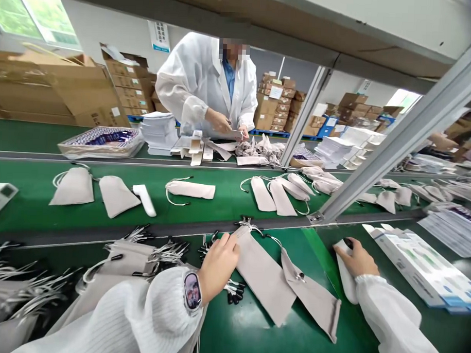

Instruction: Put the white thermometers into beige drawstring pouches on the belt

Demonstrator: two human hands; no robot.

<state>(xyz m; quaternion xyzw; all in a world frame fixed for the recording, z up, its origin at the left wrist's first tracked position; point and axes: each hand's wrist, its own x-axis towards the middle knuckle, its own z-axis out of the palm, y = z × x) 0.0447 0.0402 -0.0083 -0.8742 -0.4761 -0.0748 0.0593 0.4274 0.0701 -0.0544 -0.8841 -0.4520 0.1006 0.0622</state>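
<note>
My left hand [218, 263], with a watch at its wrist, lies at the upper left end of a grey drawstring pouch [265, 275], fingers bent and together over the pouch's edge. Overlapping that pouch on the right is a second grey pouch [312, 295] with its cord stretched up and left. My right hand [358, 258] is closed round a white device [346, 275] with a dark tip, near the right side of the green work surface. Piled pouches [132, 258] with white cords and black cord ends lie left of and under my left forearm.
Beyond a dark rail, a green belt [222, 217] carries several pouches and a white device [144, 200]. White-and-blue boxes [425, 265] lie at right. A slanted metal post [391, 130] rises behind my right hand. Across the belt, a person [211, 88] in white handles items beside paper stacks.
</note>
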